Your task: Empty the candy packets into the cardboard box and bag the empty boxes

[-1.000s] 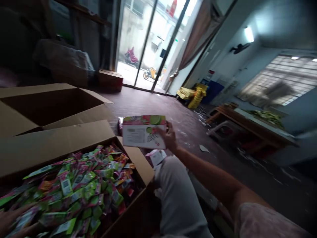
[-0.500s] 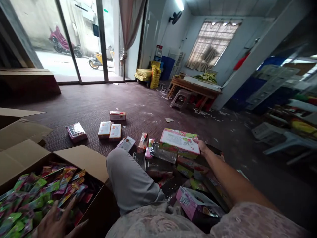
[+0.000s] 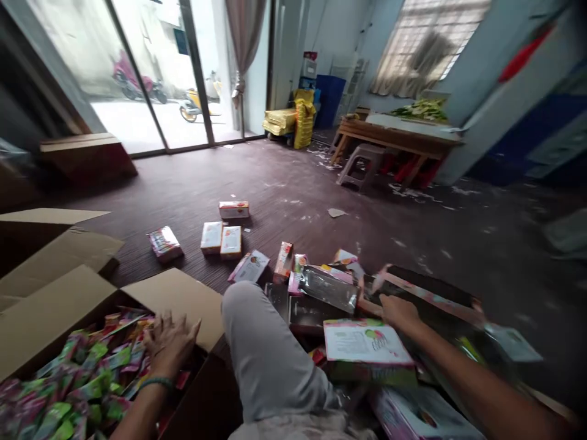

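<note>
My left hand [image 3: 167, 342], with a band at the wrist, lies with fingers spread over small colourful sachets [image 3: 92, 366]. They fill an open cardboard carton [image 3: 183, 293] at my left, and the hand is near its right flap. Closed fingers of my right hand [image 3: 398, 311] are at the edge of an open box with a dark inside [image 3: 426, 293]; blur hides the exact grip. Just below that hand, a white-topped printed box [image 3: 367, 342] rests on the pile. A clear-topped black tray [image 3: 328, 287] lies to the hand's left.
Several small printed boxes, including an upright orange one [image 3: 283, 261] and a pair of white ones [image 3: 221, 239], stand on the dark floor. My bent knee [image 3: 261, 330] lies between carton and pile. Farther off are a stool [image 3: 360, 165] and a wooden table [image 3: 389, 131].
My right hand has let go of the white-topped box, which now lies lower on the pile, and reached to the open box. My left hand has moved up and right over the sachets. The view turned.
</note>
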`<action>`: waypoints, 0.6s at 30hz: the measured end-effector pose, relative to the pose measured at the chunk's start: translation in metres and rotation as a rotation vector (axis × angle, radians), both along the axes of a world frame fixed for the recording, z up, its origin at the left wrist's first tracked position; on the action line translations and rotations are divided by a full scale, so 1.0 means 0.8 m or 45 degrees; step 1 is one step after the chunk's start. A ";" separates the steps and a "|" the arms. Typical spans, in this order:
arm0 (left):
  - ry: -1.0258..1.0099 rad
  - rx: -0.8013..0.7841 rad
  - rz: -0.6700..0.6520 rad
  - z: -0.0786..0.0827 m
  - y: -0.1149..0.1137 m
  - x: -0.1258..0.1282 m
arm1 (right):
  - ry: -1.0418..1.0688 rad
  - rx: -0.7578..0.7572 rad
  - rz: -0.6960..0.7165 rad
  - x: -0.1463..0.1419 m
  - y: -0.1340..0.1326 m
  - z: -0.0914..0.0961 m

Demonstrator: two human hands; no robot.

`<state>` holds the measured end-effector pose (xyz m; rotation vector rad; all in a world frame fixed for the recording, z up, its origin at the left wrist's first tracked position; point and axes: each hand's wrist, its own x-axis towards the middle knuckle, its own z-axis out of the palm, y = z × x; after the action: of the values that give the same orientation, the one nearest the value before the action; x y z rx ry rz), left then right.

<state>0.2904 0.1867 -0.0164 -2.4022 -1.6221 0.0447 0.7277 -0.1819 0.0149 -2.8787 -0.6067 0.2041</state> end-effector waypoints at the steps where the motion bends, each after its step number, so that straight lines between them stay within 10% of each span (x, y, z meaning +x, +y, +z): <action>1: -0.037 -0.039 0.050 0.004 0.010 0.002 | 0.003 -0.030 0.095 -0.002 0.028 0.002; 10: -0.433 -0.248 0.537 -0.004 0.100 0.013 | -0.006 0.099 0.834 -0.080 0.374 0.018; 18: -0.377 -0.144 0.680 -0.032 0.106 0.043 | -0.036 0.001 1.268 -0.090 0.636 -0.051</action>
<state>0.3246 0.2719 -0.0423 -2.0500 -2.4168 -0.1347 0.6559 0.3267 -0.0257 -2.3052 -1.9661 0.2844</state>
